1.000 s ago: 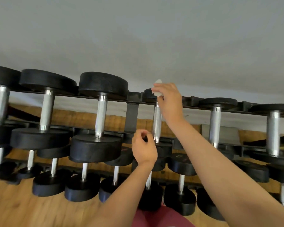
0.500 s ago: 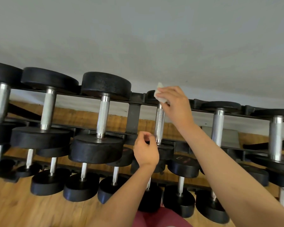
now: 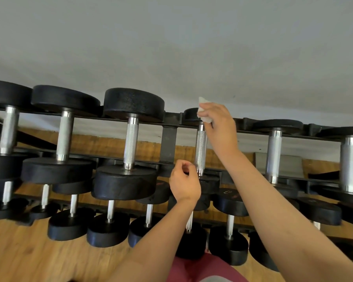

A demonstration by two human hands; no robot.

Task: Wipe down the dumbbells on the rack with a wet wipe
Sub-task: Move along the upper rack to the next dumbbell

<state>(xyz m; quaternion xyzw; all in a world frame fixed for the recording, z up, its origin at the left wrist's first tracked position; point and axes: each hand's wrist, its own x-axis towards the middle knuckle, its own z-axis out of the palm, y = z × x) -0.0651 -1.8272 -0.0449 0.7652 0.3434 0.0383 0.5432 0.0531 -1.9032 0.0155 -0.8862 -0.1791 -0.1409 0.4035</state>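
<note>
Grey wall (image 3: 171, 47) fills the top of my view and wooden floor (image 3: 18, 251) the bottom, with a long black rack (image 3: 168, 143) across the middle carrying rows of dumbbells (image 3: 63, 137). The right hand (image 3: 220, 127) pinches a small, crumpled wet wipe (image 3: 204, 113) against the far head (image 3: 190, 115) of a slim dumbbell (image 3: 209, 185) in the upper row, just where that head meets the top of the knurled metal handle (image 3: 200, 155). The left hand (image 3: 184, 185) sits beside the bottom end of that handle, fingers curled in and holding nothing that I can make out; I cannot tell whether it touches the metal.

From my seat, the main worry is coverage. The wipe is bunched so tightly that only a little of it meets the surface, and the back of the far head faces the wall, so that side could easily be skipped. The rough knurling may snag the wipe and tear bits off as it runs down the handle.

A fingertip pinch is also a weak hold: a hard rub could pull the wipe free and drop it behind the rack. If the left hand is not bracing anything, a sideways push might roll the slim dumbbell in its cradle. Damp metal would make any later grip slippery.
</note>
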